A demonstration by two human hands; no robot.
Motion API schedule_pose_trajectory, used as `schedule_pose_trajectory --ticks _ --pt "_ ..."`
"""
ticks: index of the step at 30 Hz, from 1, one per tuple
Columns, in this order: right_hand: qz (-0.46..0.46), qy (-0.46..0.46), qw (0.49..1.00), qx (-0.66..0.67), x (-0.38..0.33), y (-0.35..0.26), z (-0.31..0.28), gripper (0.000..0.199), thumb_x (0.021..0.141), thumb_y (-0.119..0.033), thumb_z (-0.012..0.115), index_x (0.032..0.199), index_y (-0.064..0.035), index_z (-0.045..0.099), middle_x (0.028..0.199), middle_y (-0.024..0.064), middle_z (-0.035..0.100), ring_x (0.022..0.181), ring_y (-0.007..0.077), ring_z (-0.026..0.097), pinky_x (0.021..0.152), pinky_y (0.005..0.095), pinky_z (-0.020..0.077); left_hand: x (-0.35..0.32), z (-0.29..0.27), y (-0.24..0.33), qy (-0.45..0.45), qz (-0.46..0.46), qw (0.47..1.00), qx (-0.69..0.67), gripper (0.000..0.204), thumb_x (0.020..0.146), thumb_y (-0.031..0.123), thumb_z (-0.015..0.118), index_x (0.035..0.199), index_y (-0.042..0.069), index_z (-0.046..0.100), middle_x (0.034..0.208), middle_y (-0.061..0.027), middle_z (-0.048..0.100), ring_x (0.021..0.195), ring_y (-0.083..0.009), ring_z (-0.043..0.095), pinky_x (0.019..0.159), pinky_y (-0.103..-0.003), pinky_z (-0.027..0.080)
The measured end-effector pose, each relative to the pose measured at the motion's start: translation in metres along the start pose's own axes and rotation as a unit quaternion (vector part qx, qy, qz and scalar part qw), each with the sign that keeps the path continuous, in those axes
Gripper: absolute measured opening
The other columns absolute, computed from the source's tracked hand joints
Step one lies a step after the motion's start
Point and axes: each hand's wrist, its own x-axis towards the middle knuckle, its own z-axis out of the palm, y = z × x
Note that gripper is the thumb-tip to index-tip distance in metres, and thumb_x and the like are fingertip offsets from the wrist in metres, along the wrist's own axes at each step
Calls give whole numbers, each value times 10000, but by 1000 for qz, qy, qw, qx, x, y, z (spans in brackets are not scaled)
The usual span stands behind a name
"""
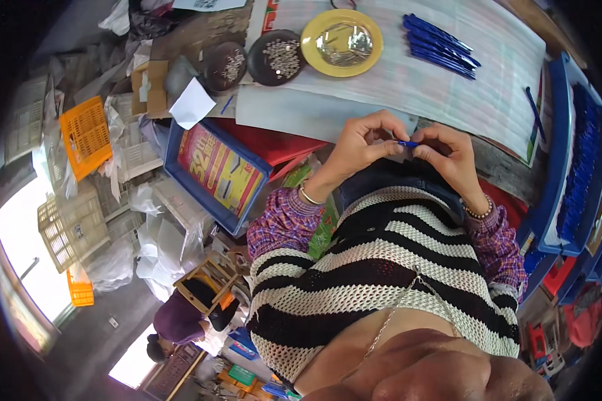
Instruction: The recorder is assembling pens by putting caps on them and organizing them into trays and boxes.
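Note:
My left hand (pixel 366 142) and my right hand (pixel 448 155) meet at the table's near edge. Between their fingertips is a small, slim blue piece (pixel 408 143); both hands pinch it, and the fingers hide part of it, so its kind does not show. Farther off, a bunch of long, slim glossy blue pieces (pixel 441 48) lies on the white sheet. A yellow dish (pixel 308 45) holds thin metallic pieces. Left of it, two dark bowls, the larger bowl (pixel 255 59) and the smaller bowl (pixel 211 65), contain tiny shiny parts.
At my right stands a blue bin (pixel 554 167) full of blue pieces (pixel 580 167), with a single blue piece (pixel 535 115) near it. A blue tray (pixel 197 199) with a printed lining is at my left. Behind are orange crates (pixel 87 137) and another person (pixel 179 317).

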Motion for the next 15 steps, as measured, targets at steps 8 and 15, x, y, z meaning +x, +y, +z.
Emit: schedule_pose_trajectory --ticks 8,15 --pt "-57 -90 986 -129 31 -34 29 199 772 8 650 966 21 610 916 70 621 797 155 601 672 254 482 -22 -25 17 123 176 972 -97 182 840 140 638 921 -7 568 924 -133 618 889 -228 595 827 -348 463" --pt "-263 -97 891 -357 92 -35 72 239 735 -16 628 974 -23 626 931 94 597 790 283 600 676 323 486 -56 -67 19 264 199 941 -65 144 841 74 635 943 -15 587 783 -88 622 643 -120 547 617 -226 443"
